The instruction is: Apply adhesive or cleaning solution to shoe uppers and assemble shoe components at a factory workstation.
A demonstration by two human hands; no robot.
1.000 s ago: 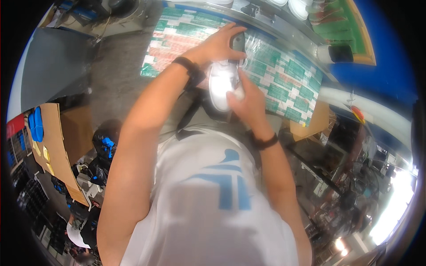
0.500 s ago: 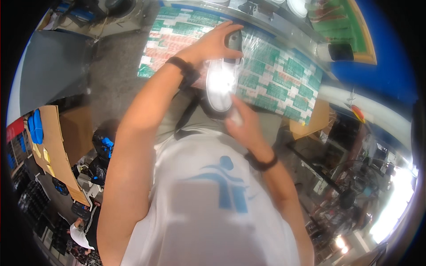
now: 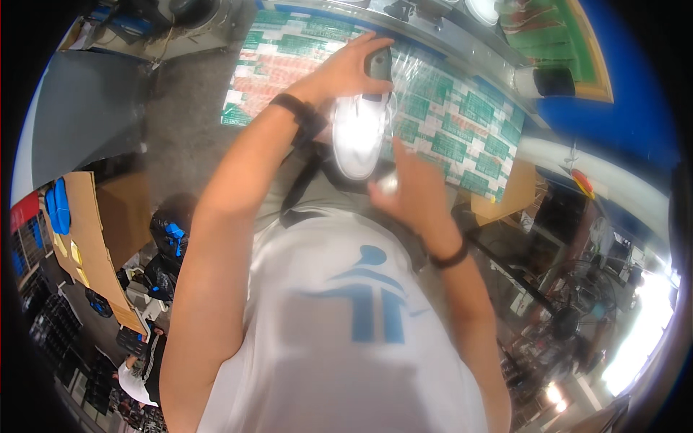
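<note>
A white sneaker [image 3: 359, 137] with a grey insole lies lengthwise in front of me, toe toward my body, its upper bright with glare. My left hand [image 3: 348, 71] grips it at the heel, thumb and fingers spanning the opening. Just right of the toe, apart from the shoe, is my right hand [image 3: 417, 189], smeared by motion. Between its thumb and fingers sits a small whitish wad [image 3: 388, 182], too blurred to name. Beneath the shoe is a work surface covered in green, red and white printed sheeting [image 3: 462, 119] under clear plastic.
A grey panel [image 3: 90, 119] stands at the left, with cardboard [image 3: 108, 245] below it. Along the far edge runs a metal rail or conveyor [image 3: 433, 36] with white shoes beyond. A fan [image 3: 570, 310] stands at the right. Another person [image 3: 137, 379] is at the lower left.
My right hand has drawn away from the toe of the sneaker, to the right, with the whitish wad in it. The left hand keeps its hold, nearly still.
</note>
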